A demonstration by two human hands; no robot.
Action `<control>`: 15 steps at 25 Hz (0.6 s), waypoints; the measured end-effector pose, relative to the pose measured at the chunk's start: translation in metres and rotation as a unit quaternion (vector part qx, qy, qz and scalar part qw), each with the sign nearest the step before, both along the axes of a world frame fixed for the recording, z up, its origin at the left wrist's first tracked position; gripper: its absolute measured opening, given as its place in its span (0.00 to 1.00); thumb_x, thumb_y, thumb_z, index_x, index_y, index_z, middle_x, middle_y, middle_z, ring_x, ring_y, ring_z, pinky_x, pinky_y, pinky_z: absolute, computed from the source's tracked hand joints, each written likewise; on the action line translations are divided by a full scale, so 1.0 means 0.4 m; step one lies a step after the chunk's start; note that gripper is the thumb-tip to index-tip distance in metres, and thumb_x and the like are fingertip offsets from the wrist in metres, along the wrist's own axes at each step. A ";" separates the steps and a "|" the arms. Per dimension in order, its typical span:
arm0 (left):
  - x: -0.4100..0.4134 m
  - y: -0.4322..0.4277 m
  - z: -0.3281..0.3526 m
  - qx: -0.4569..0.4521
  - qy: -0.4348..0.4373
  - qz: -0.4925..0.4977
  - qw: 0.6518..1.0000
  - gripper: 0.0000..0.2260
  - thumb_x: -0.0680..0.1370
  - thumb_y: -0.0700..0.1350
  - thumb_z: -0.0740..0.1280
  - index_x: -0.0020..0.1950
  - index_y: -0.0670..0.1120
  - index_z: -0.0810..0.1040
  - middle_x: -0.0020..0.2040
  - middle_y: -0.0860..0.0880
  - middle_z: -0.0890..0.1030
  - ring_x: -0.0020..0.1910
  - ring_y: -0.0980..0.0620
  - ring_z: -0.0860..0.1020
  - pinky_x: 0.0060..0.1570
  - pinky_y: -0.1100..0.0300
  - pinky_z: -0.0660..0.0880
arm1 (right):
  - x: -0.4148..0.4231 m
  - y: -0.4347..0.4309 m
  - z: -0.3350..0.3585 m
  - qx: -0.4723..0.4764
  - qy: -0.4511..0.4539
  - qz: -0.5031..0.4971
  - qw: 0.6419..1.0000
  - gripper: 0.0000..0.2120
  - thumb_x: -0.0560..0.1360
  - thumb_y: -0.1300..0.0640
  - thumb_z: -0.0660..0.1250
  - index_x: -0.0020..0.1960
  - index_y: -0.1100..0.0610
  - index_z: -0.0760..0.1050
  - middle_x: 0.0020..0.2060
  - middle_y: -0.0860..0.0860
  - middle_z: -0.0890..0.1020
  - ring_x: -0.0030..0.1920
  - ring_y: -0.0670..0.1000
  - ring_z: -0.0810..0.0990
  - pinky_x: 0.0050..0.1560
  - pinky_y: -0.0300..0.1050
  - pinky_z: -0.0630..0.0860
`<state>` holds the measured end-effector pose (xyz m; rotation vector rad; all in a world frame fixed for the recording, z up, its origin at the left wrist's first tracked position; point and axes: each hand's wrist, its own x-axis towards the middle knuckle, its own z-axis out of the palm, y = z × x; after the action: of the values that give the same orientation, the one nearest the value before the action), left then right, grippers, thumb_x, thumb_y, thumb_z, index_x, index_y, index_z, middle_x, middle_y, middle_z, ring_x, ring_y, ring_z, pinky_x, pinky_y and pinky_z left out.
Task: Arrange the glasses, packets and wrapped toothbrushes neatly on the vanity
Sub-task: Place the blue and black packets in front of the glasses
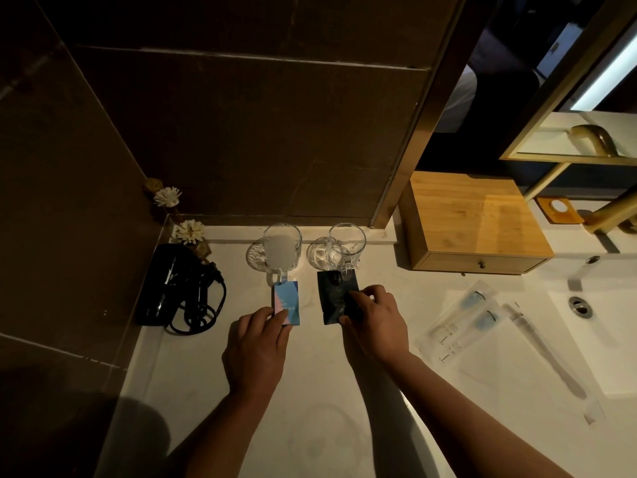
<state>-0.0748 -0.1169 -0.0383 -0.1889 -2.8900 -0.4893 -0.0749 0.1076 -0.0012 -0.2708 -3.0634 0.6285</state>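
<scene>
1. Blue packet point(287, 302): flat on the white surface point(310, 408), just in front of the left glass. Long axis runs from the viewer toward the back wall; its far short edge sits at the glass handle.
2. Black packet point(333, 298): flat on the surface, just in front of the right glass, long axis likewise front to back, roughly parallel to the blue packet and apart from it.
3. Left glass point(282, 248): upright on a clear coaster, near the back wall, handle toward the viewer; looks cloudy white inside.
4. Right glass point(345, 244): upright on its own coaster, beside the first, handle toward the viewer.
5. Wrapped toothbrushes point(462, 317): two in clear wrap, side by side on the surface to the right, well apart from the packets, long axes slanting from near-left to far-right. A third long wrapped item point(541, 353) lies further right, slanting the other way.
6. Left hand point(256, 350): palm down, forearm reaching forward, grip pinching the near end of the blue packet between thumb and fingers.
7. Right hand point(374, 322): palm down, fingers curled, grip closed over the right edge of the black packet.
8. Other: black hair dryer point(172, 284) with cord at left; wooden drawer box point(472, 222) at right; sink basin point(593, 326) at far right.
</scene>
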 end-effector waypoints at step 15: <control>0.003 -0.002 -0.005 0.012 -0.007 0.000 1.000 0.14 0.74 0.49 0.76 0.59 0.50 0.84 0.56 0.46 0.85 0.51 0.44 0.79 0.36 0.53 0.80 | 0.004 -0.002 0.000 -0.003 0.003 0.000 1.000 0.26 0.73 0.42 0.70 0.68 0.51 0.73 0.62 0.54 0.75 0.58 0.54 0.73 0.47 0.45 0.77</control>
<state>-0.0736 -0.1178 -0.0404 -0.1812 -2.8965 -0.5262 -0.0734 0.1070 -0.0011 -0.2690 -3.0561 0.6386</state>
